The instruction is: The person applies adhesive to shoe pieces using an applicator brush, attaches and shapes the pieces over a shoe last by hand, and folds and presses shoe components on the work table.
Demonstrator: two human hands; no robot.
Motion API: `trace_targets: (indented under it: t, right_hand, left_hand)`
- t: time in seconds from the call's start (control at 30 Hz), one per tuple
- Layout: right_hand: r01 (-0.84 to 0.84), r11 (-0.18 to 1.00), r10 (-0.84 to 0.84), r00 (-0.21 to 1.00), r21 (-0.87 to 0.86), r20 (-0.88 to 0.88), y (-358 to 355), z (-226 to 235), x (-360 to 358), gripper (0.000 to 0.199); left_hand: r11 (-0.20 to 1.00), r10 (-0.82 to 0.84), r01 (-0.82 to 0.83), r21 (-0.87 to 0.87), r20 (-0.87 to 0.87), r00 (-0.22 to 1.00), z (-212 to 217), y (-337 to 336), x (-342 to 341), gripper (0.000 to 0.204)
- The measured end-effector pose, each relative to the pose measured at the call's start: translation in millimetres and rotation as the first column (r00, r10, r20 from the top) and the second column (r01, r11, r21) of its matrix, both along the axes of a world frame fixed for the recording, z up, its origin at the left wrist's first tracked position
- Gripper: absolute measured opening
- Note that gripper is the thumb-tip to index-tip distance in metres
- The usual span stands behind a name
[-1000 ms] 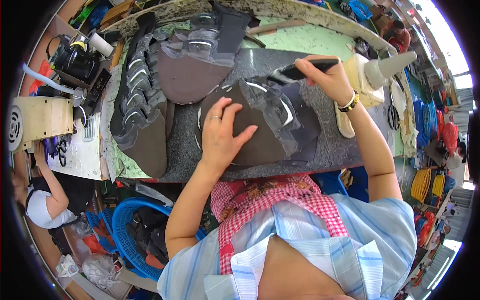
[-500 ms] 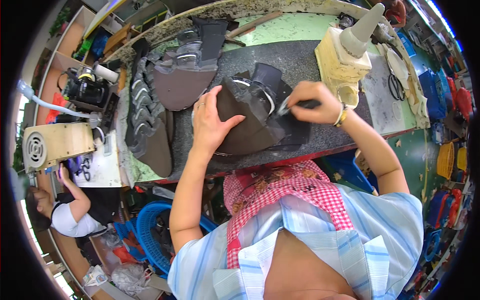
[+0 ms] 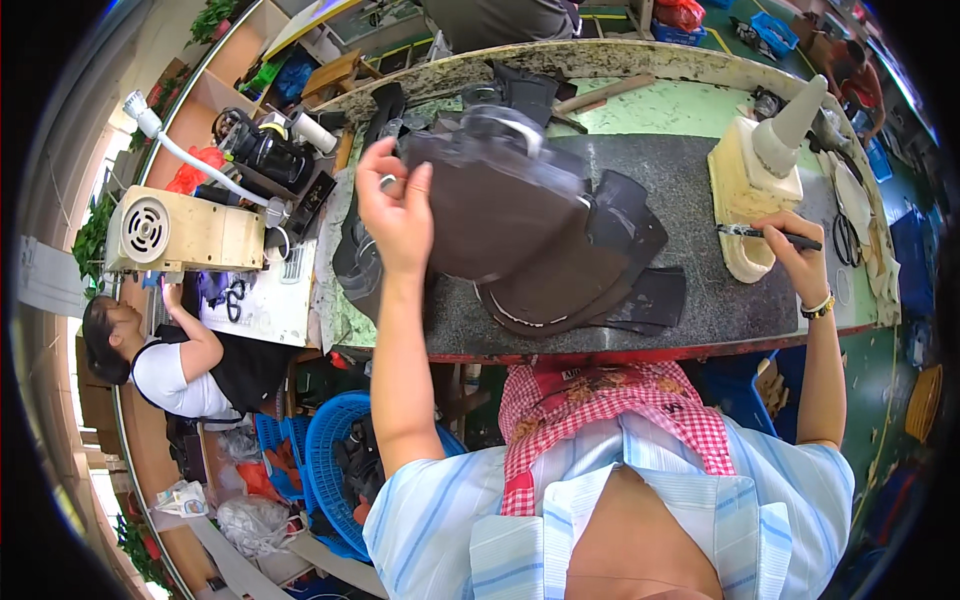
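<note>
Left grip [image 3: 395, 205] clasps my dark leather piece [image 3: 490, 210], lifted above the tabletop [image 3: 700, 300]; right grip [image 3: 795, 250] pinches my brush [image 3: 770, 235] near the right edge.

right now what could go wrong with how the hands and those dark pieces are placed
The left hand lifts a dark cut piece over the loose stack; it could drag others toward the table's front edge. The right hand holds a brush at the cream pot, where its wet tip may drip onto the dark mat.
</note>
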State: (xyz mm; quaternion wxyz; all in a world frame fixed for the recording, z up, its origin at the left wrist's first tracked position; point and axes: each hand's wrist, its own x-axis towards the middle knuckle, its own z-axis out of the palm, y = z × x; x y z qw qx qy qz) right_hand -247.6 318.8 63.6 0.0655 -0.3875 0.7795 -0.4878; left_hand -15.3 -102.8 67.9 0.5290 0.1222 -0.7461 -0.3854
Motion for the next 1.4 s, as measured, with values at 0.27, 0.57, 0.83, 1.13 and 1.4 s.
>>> trace_targets:
  t: [0.27, 0.57, 0.83, 1.13, 1.4]
  right_hand:
    - [0.23, 0.964, -0.228, 0.973, 0.133, -0.029, 32.6, 23.9, -4.2, 0.019]
    - [0.234, 0.934, -0.161, 0.95, 0.269, -0.269, 14.7, -11.8, 2.6, 0.025]
    - [0.4, 0.868, -0.141, 0.766, 0.293, -0.627, 4.5, -17.8, 9.5, 0.022]
    - [0.209, 0.917, 0.022, 0.824, 0.34, -0.566, 1.6, -0.8, -7.1, 0.017]
    - [0.198, 0.891, 0.1, 0.793, 0.409, -0.601, 11.1, -10.2, -21.0, 0.025]
  left_hand:
    - [0.863, 0.009, 0.364, -0.35, 0.731, 0.682, -44.7, 105.3, 6.1, 0.092]
    - [0.766, 0.019, 0.587, -0.262, 0.922, 0.387, -49.1, 111.7, 4.4, 0.111]
    - [0.548, 0.198, 0.56, -0.621, 0.747, 0.635, -64.6, 131.3, 5.9, 0.084]
    - [0.494, -0.11, 0.61, -0.62, 0.651, 0.751, -76.6, 136.8, 21.5, 0.05]
    - [0.792, -0.112, 0.496, -0.356, 0.715, 0.691, -92.9, 135.6, 3.2, 0.07]
